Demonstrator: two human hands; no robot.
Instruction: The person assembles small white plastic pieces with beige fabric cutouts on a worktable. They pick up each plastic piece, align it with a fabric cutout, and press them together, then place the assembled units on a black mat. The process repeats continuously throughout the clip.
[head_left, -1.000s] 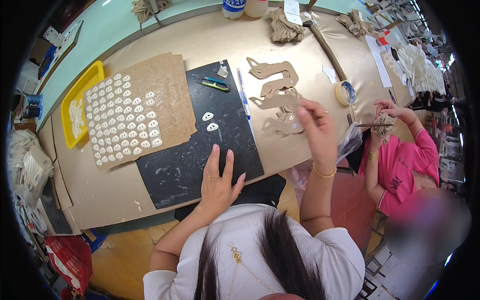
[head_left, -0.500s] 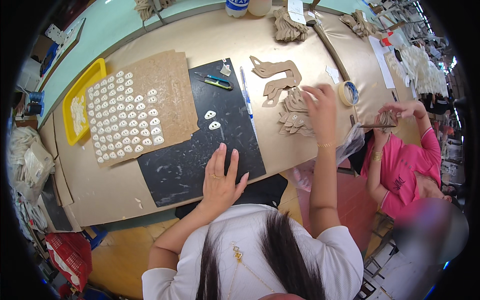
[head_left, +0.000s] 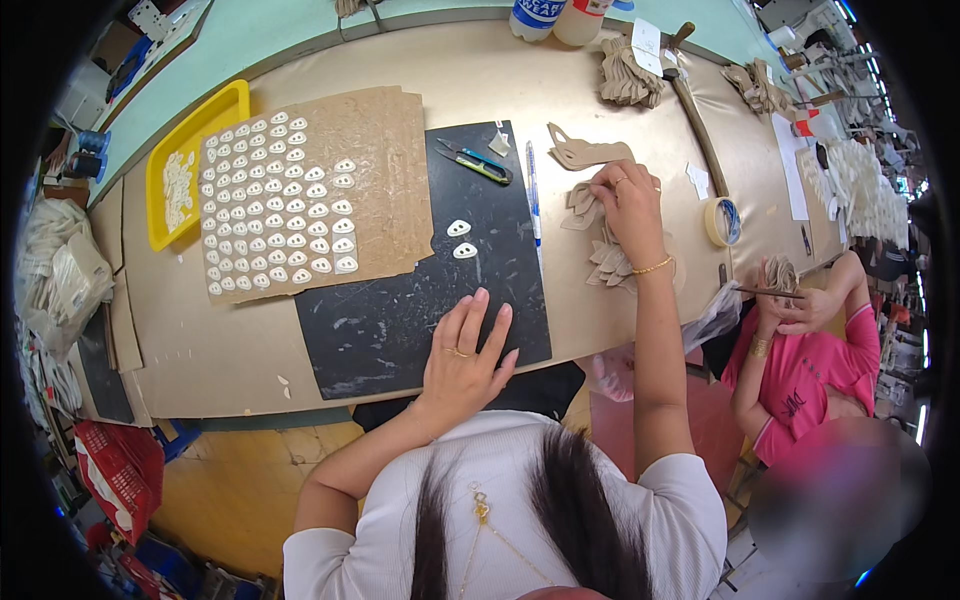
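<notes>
Brown pieces lie by the right hand, curled, grip unclear; the left hand spreads over the black board, near the counter's front edge.

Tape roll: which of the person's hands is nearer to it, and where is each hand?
Right. The right hand is left of the tape roll, at the tan pieces; the left hand is much farther left, at the near edge of the black board.
</notes>
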